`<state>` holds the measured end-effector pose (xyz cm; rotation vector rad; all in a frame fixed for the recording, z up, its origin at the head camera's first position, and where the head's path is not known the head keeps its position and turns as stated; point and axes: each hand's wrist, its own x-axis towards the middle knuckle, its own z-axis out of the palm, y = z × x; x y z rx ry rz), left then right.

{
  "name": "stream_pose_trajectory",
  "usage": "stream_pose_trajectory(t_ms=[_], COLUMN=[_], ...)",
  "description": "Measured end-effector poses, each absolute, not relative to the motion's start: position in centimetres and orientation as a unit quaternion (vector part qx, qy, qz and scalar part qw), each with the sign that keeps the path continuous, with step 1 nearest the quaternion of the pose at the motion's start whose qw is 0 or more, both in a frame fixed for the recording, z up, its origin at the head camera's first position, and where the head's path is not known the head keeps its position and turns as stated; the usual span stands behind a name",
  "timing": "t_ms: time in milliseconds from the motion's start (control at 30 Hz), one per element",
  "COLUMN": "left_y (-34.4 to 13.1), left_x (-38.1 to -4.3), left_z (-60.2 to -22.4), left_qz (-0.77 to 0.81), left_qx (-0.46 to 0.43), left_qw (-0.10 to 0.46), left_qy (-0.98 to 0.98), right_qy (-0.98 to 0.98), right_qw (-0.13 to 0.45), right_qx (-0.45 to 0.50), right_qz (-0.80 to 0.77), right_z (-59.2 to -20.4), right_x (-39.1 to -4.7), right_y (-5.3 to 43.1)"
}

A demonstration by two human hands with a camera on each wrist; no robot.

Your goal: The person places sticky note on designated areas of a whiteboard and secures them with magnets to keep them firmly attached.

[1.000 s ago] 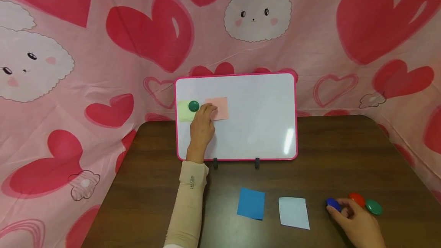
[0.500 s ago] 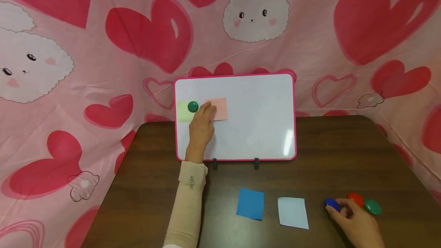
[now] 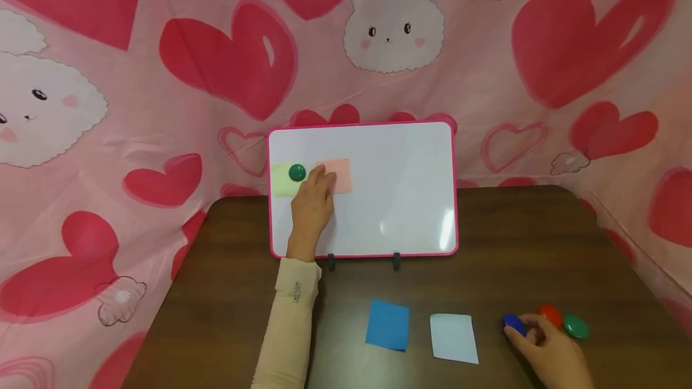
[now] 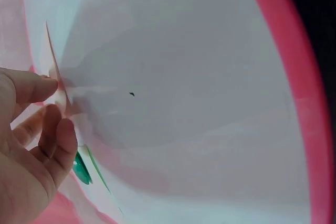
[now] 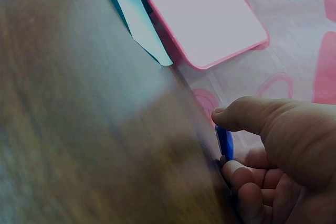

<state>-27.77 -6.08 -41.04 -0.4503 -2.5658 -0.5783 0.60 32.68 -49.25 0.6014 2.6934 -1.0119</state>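
Observation:
A pink sticky note (image 3: 342,175) lies against the whiteboard (image 3: 400,197), right of a pale green note (image 3: 282,182) bearing a round green magnet (image 3: 297,173). My left hand (image 3: 312,200) presses the pink note's left part with its fingertips. In the left wrist view, the pink note (image 4: 51,51) shows nearly edge-on, and the thumb and fingers sit right at its surface. At the table's right, my right hand (image 3: 554,347) pinches a round blue magnet (image 3: 513,323) between thumb and fingers. In the right wrist view, the thumb lies on the blue magnet's (image 5: 224,142) upper edge.
A red magnet (image 3: 549,316) and another green magnet (image 3: 575,326) lie just beyond the right hand. A blue note (image 3: 387,325) and a light blue note (image 3: 454,338) are on the wooden table (image 3: 513,257). Black clips (image 3: 397,260) support the board before a pink heart-patterned cloth (image 3: 303,77).
The head view has shifted slightly, so the scene sits a little lower and further left. Both hands keep their places at the pink note and the blue magnet.

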Motion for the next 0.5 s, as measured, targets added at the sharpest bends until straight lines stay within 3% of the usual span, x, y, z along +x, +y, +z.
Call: stream_pose_trajectory(t_ms=[267,500], left_y=[-6.7,-4.6], left_x=[-27.2,-28.6], left_z=[-42.1,-41.6], left_qz=[-0.182,-0.181], left_qx=[-0.134,-0.162], left_qw=[0.225,0.269], left_qy=[-0.948,-0.932], right_qy=[0.909,0.925], right_qw=[0.125,0.057], right_qx=[0.202,0.183], right_qz=[-0.344,-0.328], right_z=[-49.9,-49.4], right_x=[0.9,0.8], right_y=[31.8,32.3])
